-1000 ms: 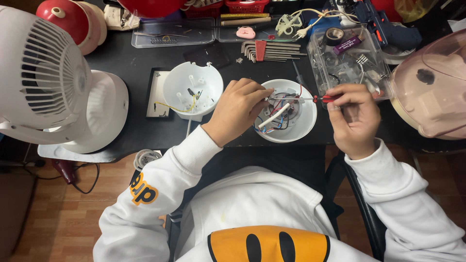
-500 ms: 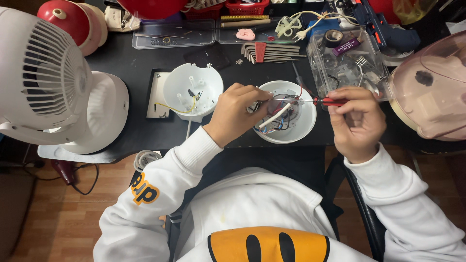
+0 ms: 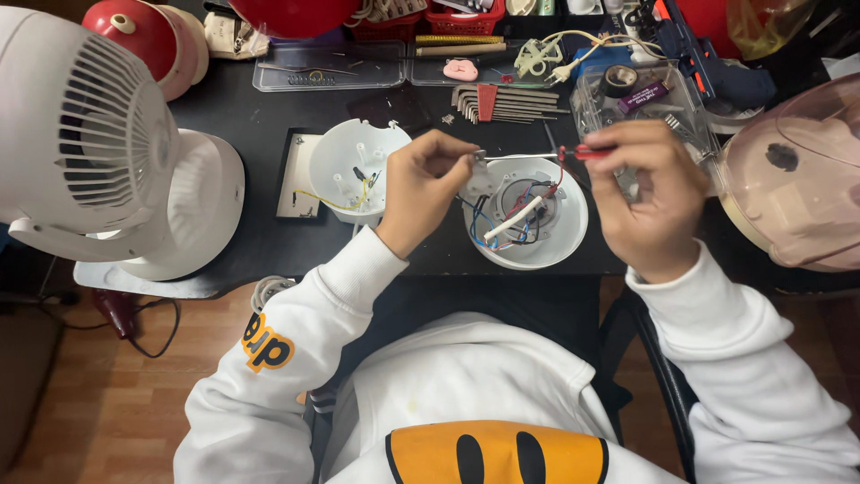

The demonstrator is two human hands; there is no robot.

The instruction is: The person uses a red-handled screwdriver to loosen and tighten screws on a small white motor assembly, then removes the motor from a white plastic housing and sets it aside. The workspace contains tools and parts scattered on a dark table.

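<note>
Red plastic marked the handle of the small screwdriver (image 3: 537, 154) that I held level above the black worktable (image 3: 260, 134), its long axis running side to side between my two hands. My right hand (image 3: 647, 199) was clenched round the red handle, fingers curled over it, and the thin metal shaft pointed away from that grip toward my left hand (image 3: 428, 186). There, my left thumb and forefinger were pinched together at the shaft's tip, grasping something too small to make out.

Directly beneath the shaft, just below both grips, sat a round white housing (image 3: 527, 215) lying open, with blue, black and red wires and a white tube showing inside it. Beyond my left hand, on the side away from the screwdriver, stood a second white cup-shaped shell (image 3: 358, 170) with yellow wiring, and next to that a flat black-framed plate (image 3: 297, 175). Farther out on that side was a white desk fan (image 3: 98, 143).

Past the screwdriver, away from me, a fanned set of hex keys (image 3: 497, 103) lay on the table. Just beyond my right hand was a clear plastic box (image 3: 640, 94) of small parts, and outside that grip a pink translucent dome (image 3: 793, 179).
</note>
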